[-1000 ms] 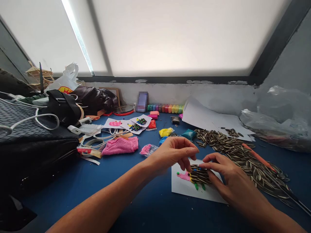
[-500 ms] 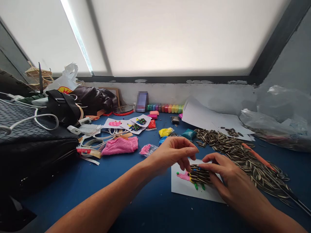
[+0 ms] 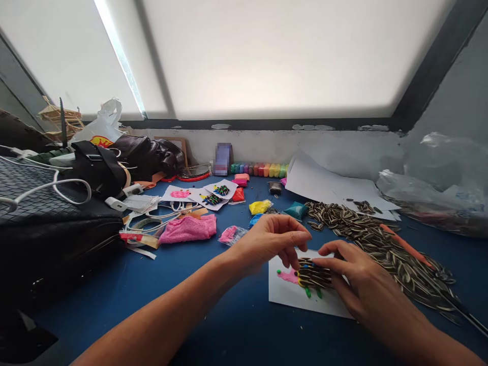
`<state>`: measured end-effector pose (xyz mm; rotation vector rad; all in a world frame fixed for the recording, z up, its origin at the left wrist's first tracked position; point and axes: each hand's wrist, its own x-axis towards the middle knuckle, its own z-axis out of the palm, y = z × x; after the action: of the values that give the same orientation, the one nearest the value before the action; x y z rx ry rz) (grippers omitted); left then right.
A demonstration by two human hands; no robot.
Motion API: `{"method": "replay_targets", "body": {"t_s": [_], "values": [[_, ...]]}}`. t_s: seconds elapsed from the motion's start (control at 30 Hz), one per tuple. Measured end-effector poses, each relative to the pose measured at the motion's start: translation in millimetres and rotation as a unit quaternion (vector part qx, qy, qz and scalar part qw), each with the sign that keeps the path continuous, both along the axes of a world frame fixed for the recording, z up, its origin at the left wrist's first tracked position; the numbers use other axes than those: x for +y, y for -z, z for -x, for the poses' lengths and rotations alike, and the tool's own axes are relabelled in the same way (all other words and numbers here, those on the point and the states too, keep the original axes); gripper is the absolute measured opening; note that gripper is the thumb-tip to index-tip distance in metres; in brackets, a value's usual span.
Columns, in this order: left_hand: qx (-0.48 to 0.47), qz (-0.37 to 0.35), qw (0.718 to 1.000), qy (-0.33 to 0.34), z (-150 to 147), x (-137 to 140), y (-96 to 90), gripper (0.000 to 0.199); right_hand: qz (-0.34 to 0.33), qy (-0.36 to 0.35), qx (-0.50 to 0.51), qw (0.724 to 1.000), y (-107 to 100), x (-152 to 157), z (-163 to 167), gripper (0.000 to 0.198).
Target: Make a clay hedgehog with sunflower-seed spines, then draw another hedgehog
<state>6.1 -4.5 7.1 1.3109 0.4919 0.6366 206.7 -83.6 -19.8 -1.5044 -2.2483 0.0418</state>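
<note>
A white card (image 3: 284, 294) on the blue table carries a hedgehog-like figure with a pink clay head (image 3: 288, 276), green clay feet (image 3: 313, 293) and rows of striped sunflower seeds (image 3: 314, 277) as spines. Small blue clay dots lie among the seeds. My left hand (image 3: 276, 236) hovers above the card's upper edge, fingers curled and thumb against forefinger; anything pinched there is too small to make out. On the right side of the figure, my right hand (image 3: 356, 272) has its fingers apart, their tips at the seeds.
A pile of loose sunflower seeds (image 3: 381, 249) spreads at right, with an orange strip (image 3: 406, 246) on it. Clay packets, yellow (image 3: 261, 207) and teal (image 3: 296, 211), lie beyond my hands. A pink cloth (image 3: 188, 228), cables and black bags (image 3: 64, 244) stand left. Finished-looking cards (image 3: 196, 195) lie behind.
My right hand has shifted very slightly to the right along the seeds. The left hand stays in place, and the card has not moved.
</note>
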Motion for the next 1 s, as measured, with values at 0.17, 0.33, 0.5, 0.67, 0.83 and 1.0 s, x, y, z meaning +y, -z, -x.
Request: {"method": "replay_targets", "body": {"t_s": [0.17,0.33,0.5,0.67,0.83,1.0], "values": [[0.009,-0.003,1.0,0.0,-0.7,0.3,-0.4,0.027,-0.002,0.01,0.001,1.0,-1.2,-0.5,0.1,0.033],[0.037,-0.011,0.999,0.002,-1.5,0.6,1.8,0.039,-0.012,0.011,0.017,1.0,-3.8,-0.6,1.1,0.029],[0.065,-0.017,0.998,0.002,-4.4,-1.4,4.5,0.043,-0.031,0.041,0.073,0.996,-18.0,-2.3,1.9,0.018],[0.068,-0.009,0.998,0.013,-5.9,-3.2,5.4,0.041,-0.05,0.146,0.163,0.975,-34.5,-1.0,-6.5,0.019],[0.055,-0.021,0.998,0.033,-5.5,-5.5,5.4,0.048,0.028,0.198,0.253,0.947,-37.1,-0.5,-10.1,0.031],[0.056,0.0,0.998,0.034,-6.1,-9.3,1.1,0.041,0.02,0.199,0.238,0.951,-39.7,0.1,-12.0,0.035]]}}
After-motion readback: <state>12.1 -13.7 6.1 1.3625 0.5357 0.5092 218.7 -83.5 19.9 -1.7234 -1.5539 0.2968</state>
